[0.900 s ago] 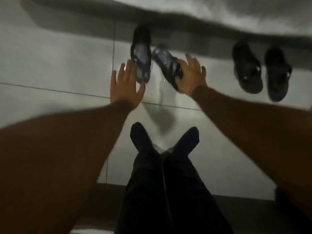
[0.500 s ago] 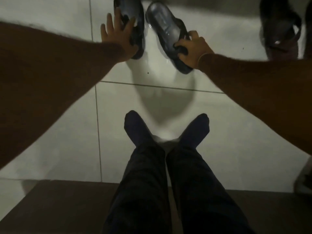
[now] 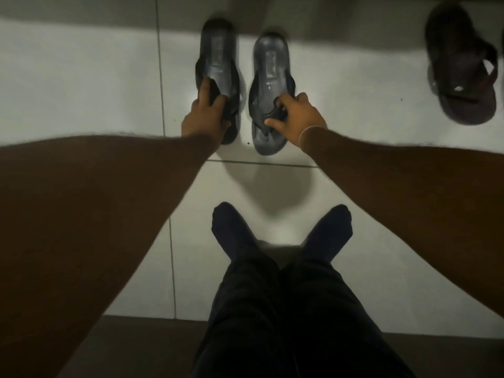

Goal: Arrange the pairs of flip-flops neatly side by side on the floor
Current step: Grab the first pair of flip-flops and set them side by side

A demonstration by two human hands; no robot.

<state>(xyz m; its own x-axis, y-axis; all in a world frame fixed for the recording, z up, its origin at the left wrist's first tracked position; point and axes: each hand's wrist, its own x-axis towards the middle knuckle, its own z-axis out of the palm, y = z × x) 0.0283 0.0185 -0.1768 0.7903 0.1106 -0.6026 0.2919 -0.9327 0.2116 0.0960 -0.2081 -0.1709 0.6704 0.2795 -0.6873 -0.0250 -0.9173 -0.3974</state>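
Two dark blue-grey flip-flops lie on the pale tiled floor in front of me, almost parallel with a narrow gap between them. My left hand (image 3: 205, 118) is closed around the strap of the left flip-flop (image 3: 218, 55). The strap of the right flip-flop (image 3: 270, 66) is pinched by my right hand (image 3: 297, 120). Both soles face up, toes toward me. At the far right lies one dark brown flip-flop (image 3: 461, 66), partly cut by the frame edge.
My legs in dark trousers and dark socks (image 3: 281, 236) stretch out over the floor below the flip-flops. A dark step or ledge (image 3: 141, 347) runs along the bottom. A shadowed wall base (image 3: 81, 6) borders the top.
My left hand went from flat and open beside the left flip-flop to gripping its strap. The right flip-flop was slanted and now lies straight, parallel to the left one.
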